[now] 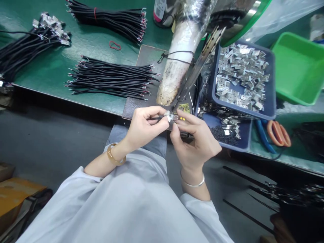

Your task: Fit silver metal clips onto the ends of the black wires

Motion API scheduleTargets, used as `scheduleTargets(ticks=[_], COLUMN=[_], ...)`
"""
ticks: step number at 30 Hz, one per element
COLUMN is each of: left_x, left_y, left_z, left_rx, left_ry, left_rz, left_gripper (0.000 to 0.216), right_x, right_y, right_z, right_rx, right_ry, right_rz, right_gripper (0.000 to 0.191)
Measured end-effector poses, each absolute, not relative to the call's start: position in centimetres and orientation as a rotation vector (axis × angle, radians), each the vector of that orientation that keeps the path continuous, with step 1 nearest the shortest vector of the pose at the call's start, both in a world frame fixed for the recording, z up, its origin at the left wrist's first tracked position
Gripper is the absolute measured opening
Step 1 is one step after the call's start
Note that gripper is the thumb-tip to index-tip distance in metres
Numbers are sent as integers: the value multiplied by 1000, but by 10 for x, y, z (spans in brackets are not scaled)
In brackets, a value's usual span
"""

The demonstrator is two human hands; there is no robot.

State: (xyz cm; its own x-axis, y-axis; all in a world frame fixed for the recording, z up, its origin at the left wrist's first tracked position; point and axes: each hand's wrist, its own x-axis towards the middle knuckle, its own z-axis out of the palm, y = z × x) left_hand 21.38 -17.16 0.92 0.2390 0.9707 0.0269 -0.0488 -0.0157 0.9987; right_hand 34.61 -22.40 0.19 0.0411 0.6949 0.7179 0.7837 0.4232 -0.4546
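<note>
My left hand pinches a thin black cable near its end, just off the front edge of the green bench. My right hand grips a small metal connector shell at that cable's tip, fingertips of both hands almost touching. A metal strip feed slopes down from above to a point right by the shell. A bundle of cut black cables with stripped ends lies on the bench to the left of my hands.
A blue tray heaped with metal shells sits right of the hands, atop another blue tray. A green bin stands far right. Orange-handled pliers lie by the trays. More cable bundles and a finished pile lie at the back left.
</note>
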Motion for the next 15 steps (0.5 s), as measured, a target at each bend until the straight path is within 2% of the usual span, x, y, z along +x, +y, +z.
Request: scheduleTargets(ticks=[6,12,15], left_x=[209,203,200], left_y=[-177,-185,-184], left_z=[6,7,6], left_rx=[1413,1857,1716], left_ry=[980,837,837], left_rz=[1023,1187,1171], left_gripper=[14,11,11], right_x=[347,353,355], right_y=[-230,-226,-227], right_z=[-1,7,7], right_rx=[-1336,-1465,-1371], right_ry=[-1633,-1493,-1666], right_rz=[-34,461,198], right_gripper=[11,11,7])
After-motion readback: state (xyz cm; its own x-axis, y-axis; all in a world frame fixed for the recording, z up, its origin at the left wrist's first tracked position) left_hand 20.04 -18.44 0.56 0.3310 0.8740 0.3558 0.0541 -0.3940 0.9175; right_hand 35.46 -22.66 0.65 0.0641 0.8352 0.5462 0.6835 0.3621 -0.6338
